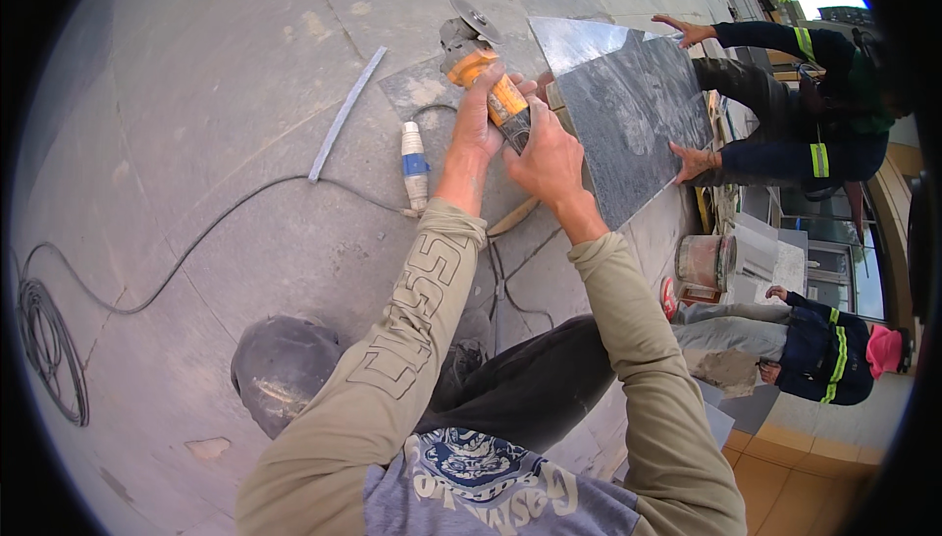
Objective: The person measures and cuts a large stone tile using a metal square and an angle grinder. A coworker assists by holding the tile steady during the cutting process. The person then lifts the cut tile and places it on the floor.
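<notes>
My left hand (475, 116) and my right hand (546, 158) are both closed on an orange-and-black angle grinder (505, 99), held up with its disc (476, 21) at the far end. Just right of it, a grey stone slab (638, 114) is held at its far edge by a co-worker's two hands (692, 160). Below the grinder, a white-and-blue plug connector (414, 165) lies on the paving. A narrow grey stone strip (346, 114) lies farther left.
A black cable (162, 286) runs to a coil (51, 349) at left. At right are the crouching co-worker (824, 138), another person (829, 354) in a pink head covering, a bucket (705, 261) and leaning panels (760, 246). My knee (280, 369) is low in view.
</notes>
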Tool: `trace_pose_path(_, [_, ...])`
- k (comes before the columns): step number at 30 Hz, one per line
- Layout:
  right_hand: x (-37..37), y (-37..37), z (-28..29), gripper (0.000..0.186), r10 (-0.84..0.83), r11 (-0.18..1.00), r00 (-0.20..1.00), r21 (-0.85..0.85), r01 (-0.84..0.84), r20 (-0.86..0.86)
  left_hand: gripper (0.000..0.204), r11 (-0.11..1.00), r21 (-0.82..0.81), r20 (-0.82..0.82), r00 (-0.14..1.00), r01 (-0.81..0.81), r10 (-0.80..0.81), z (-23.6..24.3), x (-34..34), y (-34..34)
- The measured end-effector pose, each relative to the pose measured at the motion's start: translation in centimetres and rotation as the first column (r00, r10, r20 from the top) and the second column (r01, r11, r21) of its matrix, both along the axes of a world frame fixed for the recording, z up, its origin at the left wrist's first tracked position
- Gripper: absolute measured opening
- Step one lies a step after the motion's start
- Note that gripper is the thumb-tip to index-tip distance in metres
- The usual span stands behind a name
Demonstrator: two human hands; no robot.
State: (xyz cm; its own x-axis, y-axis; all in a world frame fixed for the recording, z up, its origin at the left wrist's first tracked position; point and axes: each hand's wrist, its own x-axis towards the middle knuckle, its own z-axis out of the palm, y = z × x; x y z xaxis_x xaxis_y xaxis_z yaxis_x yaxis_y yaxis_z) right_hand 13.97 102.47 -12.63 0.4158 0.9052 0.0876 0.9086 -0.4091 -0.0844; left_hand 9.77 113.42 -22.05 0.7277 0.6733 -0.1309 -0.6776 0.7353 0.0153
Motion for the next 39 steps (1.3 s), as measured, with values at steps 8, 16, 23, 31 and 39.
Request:
trace_pose_path(8, [1.0, -0.4, -0.7, 0.099, 0.047, 0.999, 0.998, 0.025, -0.048, 0.037, 0.066, 0.996, 0.087, 0.044, 0.999, 0.007, -0.011, -0.2, 2.0, 1.3])
trace_pose_path(16, [2.6, 1.1, -0.3, 0.101, 0.016, 1.0, 1.0, -0.016, -0.017, -0.016, 0.067, 0.997, 0.062, 0.025, 0.999, -0.038, 0.036, 0.2, 3.4, 2.1])
trace_pose_path(23, [2.5, 1.7, -1.1, 0.102, -0.064, 0.998, 0.998, -0.025, 0.064, -0.006, 0.043, 0.996, 0.09, 0.058, 0.998, 0.017, -0.023, 0.0, 4.1, 3.1])
trace_pose_path(31, [3.2, 1.4, -1.7, 0.105, -0.037, 0.999, 0.999, 0.038, 0.036, 0.024, 0.053, 0.995, 0.098, 0.067, 0.997, 0.019, -0.025, -0.3, 4.8, 2.9])
trace_pose_path(39, [2.6, 1.8, -1.8, 0.106, -0.053, 0.998, 0.999, 0.039, 0.053, 0.011, 0.052, 0.994, 0.11, 0.094, 0.995, 0.019, -0.029, -1.5, 5.6, 3.5])
